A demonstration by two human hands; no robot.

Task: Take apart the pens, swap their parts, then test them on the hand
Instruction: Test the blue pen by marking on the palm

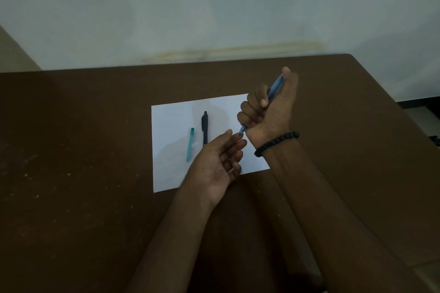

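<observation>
Fingers of the right hand, right of the frame's centre, are curled into a fist-like grip round a translucent blue plastic pen, thumb pressed on its upper end. That pen slants from upper right down to lower left, and its dark tip touches, or comes just short of, a fingertip of the left hand; which of the two cannot be told. Palm up and grasping nothing, the left hand has its fingers loosely extended and only slightly bent, just below the pen tip. A black beaded bracelet circles the right wrist.

Beneath both hands, a white rectangular sheet of paper lies flat on the dark brown worktop. On the sheet, left of centre, rests a black pen pointing up the frame, its lower end hidden behind the left hand. Just to its left lies a slim teal plastic pen piece, nearly parallel to the black pen and apart from it. A pale wall fills the upper frame.
</observation>
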